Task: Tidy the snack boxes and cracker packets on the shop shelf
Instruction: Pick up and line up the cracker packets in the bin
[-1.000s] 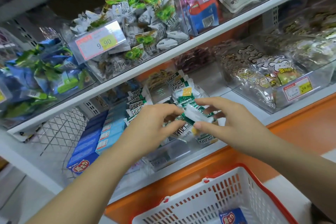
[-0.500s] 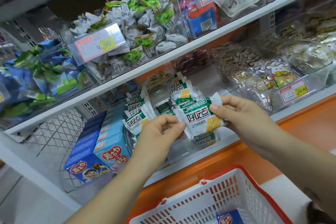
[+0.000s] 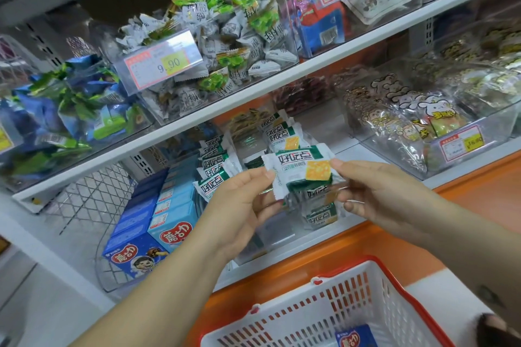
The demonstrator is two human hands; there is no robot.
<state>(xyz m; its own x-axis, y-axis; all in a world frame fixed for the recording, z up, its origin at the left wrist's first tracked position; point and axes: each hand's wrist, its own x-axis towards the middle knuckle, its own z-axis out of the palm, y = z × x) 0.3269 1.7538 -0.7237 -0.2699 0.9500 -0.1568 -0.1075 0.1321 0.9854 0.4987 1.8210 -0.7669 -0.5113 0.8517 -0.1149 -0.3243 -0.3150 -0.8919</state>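
- 2 hands share 1 cracker packet. The left hand pinches its left crimped end between thumb and fingers, and the right hand pinches the right end the same way. The packet is face up in the air, just above the clear bin on the lower shelf.
- Risk — the wrapper looks like slick film and each pinch catches only a narrow seam. A loosened thumb would likely let it slip and drop into the shopping basket below instead of the bin.
- Risk — the standing packets in the bin lean on each other in loose rows. Pushing this one in hard could tip them over or crack the brittle crackers inside.
- I cannot tell whether the right hand's lower fingers also touch the packets beneath it.
- Packets: flat, pillow-shaped, glossy white and green film with sawtooth ends and a yellow cracker printed on the front.
- Blue snack boxes: rigid card with square edges, lined up in 2 rows just left of the bin.
- The bin is hard, see-through plastic.
- Basket: white plastic lattice with a red rim, holding 1 blue box.
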